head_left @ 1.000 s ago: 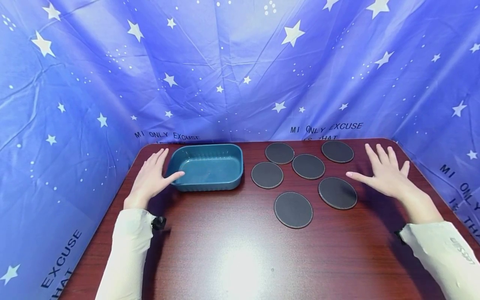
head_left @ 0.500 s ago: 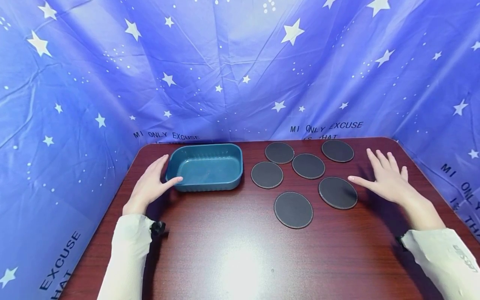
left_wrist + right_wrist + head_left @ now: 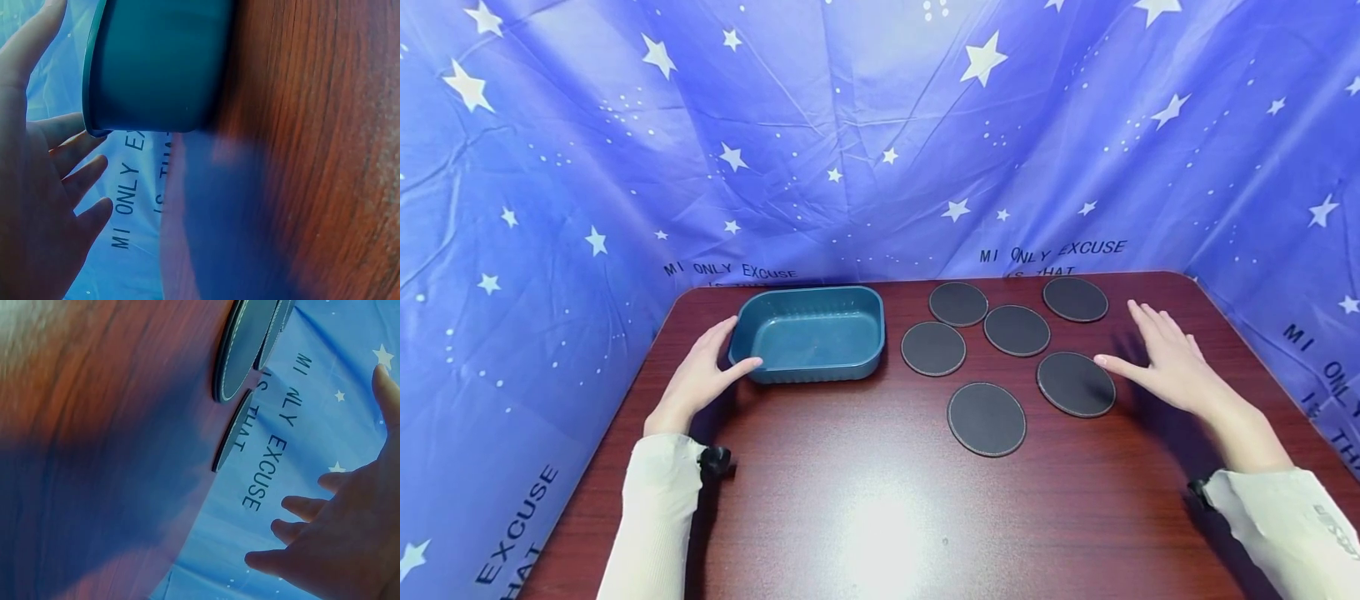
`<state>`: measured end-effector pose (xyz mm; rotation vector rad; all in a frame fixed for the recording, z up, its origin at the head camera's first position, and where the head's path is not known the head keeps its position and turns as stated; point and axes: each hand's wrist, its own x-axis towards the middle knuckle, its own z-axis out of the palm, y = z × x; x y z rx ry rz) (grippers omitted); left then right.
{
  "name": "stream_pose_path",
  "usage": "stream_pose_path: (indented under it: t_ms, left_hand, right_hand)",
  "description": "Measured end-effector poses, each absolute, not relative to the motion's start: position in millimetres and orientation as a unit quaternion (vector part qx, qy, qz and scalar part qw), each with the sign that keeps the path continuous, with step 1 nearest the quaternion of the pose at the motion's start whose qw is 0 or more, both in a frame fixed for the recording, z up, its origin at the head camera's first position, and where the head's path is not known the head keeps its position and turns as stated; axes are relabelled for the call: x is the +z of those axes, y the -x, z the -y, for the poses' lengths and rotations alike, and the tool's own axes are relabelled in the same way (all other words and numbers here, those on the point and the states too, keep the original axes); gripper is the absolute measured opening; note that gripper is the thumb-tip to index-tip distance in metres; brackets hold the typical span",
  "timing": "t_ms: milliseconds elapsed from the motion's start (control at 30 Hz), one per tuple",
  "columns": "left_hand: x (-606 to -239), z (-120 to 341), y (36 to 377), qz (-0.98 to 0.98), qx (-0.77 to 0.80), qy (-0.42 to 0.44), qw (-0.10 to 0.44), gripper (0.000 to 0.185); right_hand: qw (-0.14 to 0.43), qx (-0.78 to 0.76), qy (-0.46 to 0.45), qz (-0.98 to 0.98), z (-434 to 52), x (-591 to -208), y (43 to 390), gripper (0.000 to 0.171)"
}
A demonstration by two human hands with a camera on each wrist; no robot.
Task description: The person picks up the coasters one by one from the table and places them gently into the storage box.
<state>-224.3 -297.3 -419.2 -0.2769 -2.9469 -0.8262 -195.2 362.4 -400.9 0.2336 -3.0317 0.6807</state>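
Counter [image 3: 865, 508] is dark reddish wood grain, glossy, with a bright light glare near the front middle. Blue star-print cloth [image 3: 850, 142] hangs as a backdrop on three sides, creased, with printed text "MI ONLY EXCUSE" along its lower edge.

Left hand [image 3: 700, 375] lies at the left end of the teal tray [image 3: 808, 367], fingers straight and relaxed, thumb tip at the tray's near-left corner, looks touching. Grip is loose, holding nothing. Left wrist view shows the tray wall [image 3: 156, 69] just beside the spread fingers [image 3: 78, 181].

Tray sits at the back left of the counter, with nothing inside it.

Right hand [image 3: 1168, 367] is flat and spread at the right side, thumb pointing at the nearest dark round coaster [image 3: 1076, 384], just beside its edge; can't tell if it touches. Nothing gripped. Right wrist view shows the fingers [image 3: 306, 506] spread, coaster edges [image 3: 240, 356] beyond them.

Six coasters in all, lying flat, back right of the counter: one at the far right back [image 3: 1075, 299], two near the middle back [image 3: 958, 303] [image 3: 1017, 330], one close to the tray [image 3: 933, 348], one nearest the front [image 3: 987, 418].

Both arms wear pale sleeves [image 3: 651, 517].
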Motion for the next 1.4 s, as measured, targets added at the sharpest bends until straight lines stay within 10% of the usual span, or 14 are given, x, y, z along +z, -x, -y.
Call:
stream_pose_path:
  t_ms: [800,1400]
  left_hand:
    - [-428,304,221,0.957,-0.281,0.070,0.007,0.099]
    - [-429,302,223,0.955,-0.289,0.068,0.009,0.099]
  right_hand:
    - [0.040,0.340,-0.235,0.910,-312,-401,173,0.099]
    - [-0.109,0.454,-0.346,0.814,-288,-428,177,0.093]
